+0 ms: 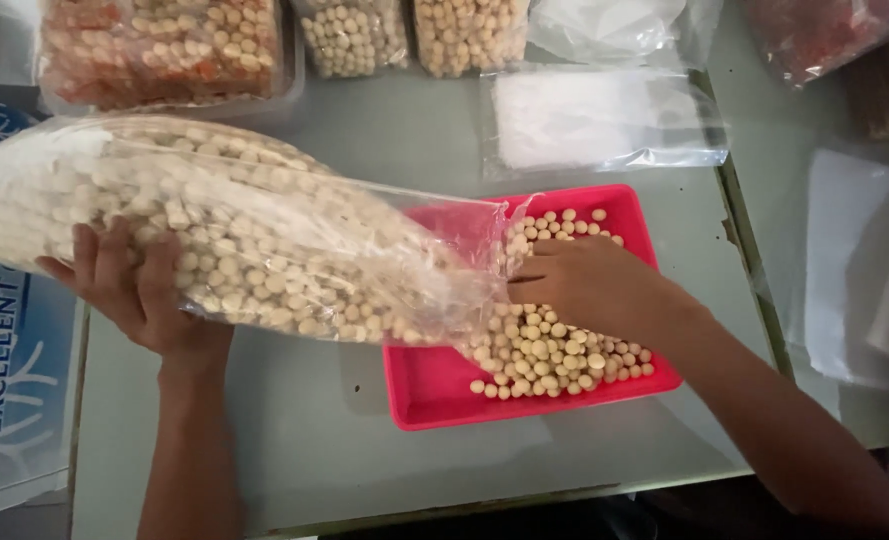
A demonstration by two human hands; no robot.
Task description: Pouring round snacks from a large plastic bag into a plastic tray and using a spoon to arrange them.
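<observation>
A big clear plastic bag full of small pale round balls lies tipped on its side, its mouth over a pink tray. My left hand props up the bag's closed end from below. My right hand rests at the bag's mouth inside the tray, fingers on the plastic edge. A heap of the pale balls lies loose in the tray.
The tray stands on a grey table. At the back lie smaller bags of pale balls, a bag of orange-and-white pieces and a stack of flat clear bags. A blue printed sheet hangs at the left edge.
</observation>
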